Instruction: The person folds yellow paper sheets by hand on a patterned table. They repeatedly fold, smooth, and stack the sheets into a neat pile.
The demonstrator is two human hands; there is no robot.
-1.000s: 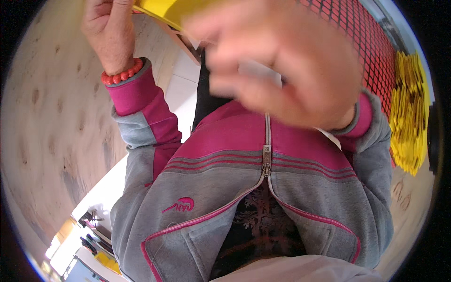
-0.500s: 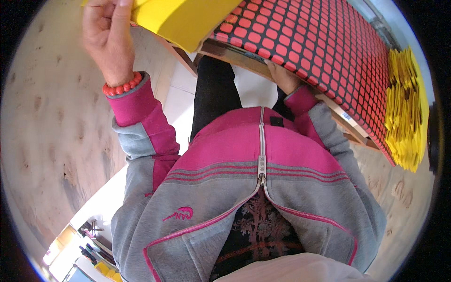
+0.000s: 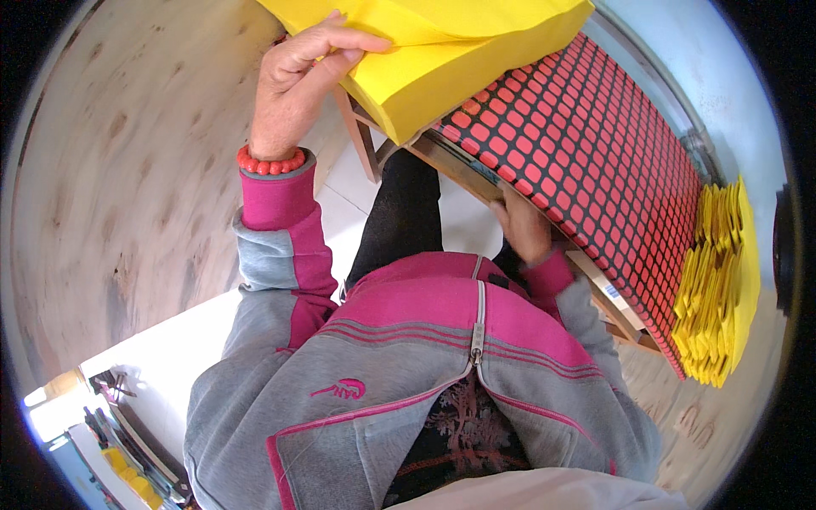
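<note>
A yellow felt-like folded piece (image 3: 450, 85) lies at the top, over the left end of a table, with a fold running across it and a flat front side hanging toward me. My left hand (image 3: 293, 81), with a red bead bracelet at the wrist, is closed in a pinch at its left side, thumb and forefinger on the yellow material. My right hand (image 3: 523, 228) is at the table's near edge, partly under it. Its fingertips are hidden by the edge, so I cannot tell what they touch.
A red-and-black checked cover (image 3: 578, 136) lies over the table. At its right end stands a stack of yellow folded pieces (image 3: 714, 289), near a pale wall. A wooden table leg (image 3: 364, 144) shows at left. My legs are below the table.
My left hand has come right and lower in view, and more of the yellow piece shows, with a fold across it. The whole view has shifted; my right hand stays at the table edge.
</note>
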